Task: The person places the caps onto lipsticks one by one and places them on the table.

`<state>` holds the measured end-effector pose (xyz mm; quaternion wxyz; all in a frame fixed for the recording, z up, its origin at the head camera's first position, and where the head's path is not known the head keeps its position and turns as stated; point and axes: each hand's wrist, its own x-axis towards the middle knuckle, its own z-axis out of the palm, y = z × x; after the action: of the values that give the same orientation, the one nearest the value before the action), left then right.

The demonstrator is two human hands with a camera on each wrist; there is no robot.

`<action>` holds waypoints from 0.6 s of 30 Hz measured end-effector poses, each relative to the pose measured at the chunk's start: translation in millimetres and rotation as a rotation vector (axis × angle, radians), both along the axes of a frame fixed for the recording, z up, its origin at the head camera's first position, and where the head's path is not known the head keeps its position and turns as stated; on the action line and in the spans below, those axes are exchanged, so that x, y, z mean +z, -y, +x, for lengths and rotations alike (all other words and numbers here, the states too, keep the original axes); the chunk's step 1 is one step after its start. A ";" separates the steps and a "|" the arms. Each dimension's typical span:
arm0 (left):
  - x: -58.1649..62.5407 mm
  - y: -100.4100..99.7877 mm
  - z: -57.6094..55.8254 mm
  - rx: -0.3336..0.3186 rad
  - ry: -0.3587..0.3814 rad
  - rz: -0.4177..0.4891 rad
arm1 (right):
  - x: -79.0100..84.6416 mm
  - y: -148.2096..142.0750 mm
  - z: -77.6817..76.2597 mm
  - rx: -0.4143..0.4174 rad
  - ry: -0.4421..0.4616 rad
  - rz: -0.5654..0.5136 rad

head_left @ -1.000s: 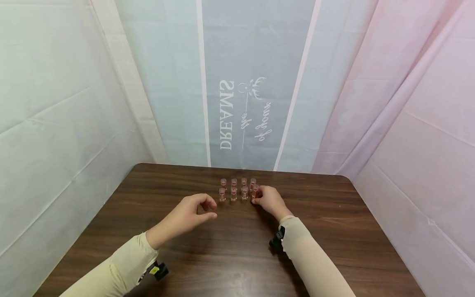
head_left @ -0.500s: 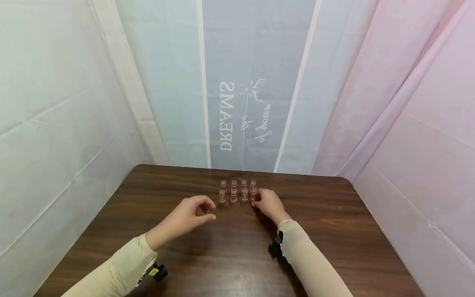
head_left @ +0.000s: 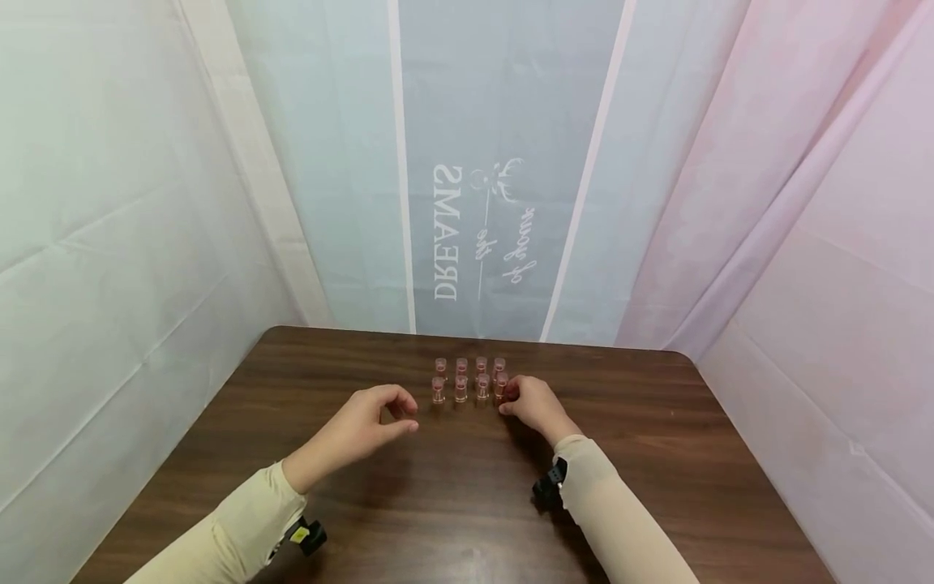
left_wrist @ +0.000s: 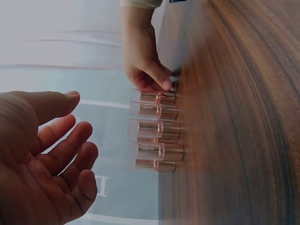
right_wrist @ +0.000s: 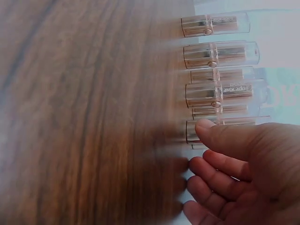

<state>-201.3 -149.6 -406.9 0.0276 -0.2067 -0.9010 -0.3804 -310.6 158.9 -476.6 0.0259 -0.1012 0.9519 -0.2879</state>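
Several lipsticks with clear caps and shiny rose-gold bases stand upright in two rows near the table's far side. At the right end of the front row, my right hand [head_left: 536,404] pinches a lipstick [head_left: 501,388] low down. In the right wrist view, the thumb [right_wrist: 225,136] lies across its base and the other fingers curl beneath. My left hand [head_left: 368,420] hovers left of the rows, fingers loosely curved, holding nothing. Nearest to it stands the front row's left lipstick [head_left: 438,391]. In the left wrist view, the left palm [left_wrist: 28,187] shows bare beside the lipsticks.
The dark wood-grain table [head_left: 452,503] has rounded far corners. A pale blue-grey curtain [head_left: 503,97] with white lettering hangs behind it. White cloth walls [head_left: 109,243] enclose both sides. Each sleeve carries a black wrist camera [head_left: 312,537].
My right hand has lowered the lipstick at the right end, straightening it in line with the front row. My left hand has drifted slightly left and stays otherwise the same.
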 end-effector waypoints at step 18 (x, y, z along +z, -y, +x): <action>-7.0 3.6 -1.3 0.006 -0.066 -0.022 | 27.8 -17.8 41.1 0.039 -0.290 0.141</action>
<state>-202.6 -153.1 -413.9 0.0563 -0.2171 -0.9042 -0.3634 -269.5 176.7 -448.8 -0.0994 -0.1581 0.9614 -0.2021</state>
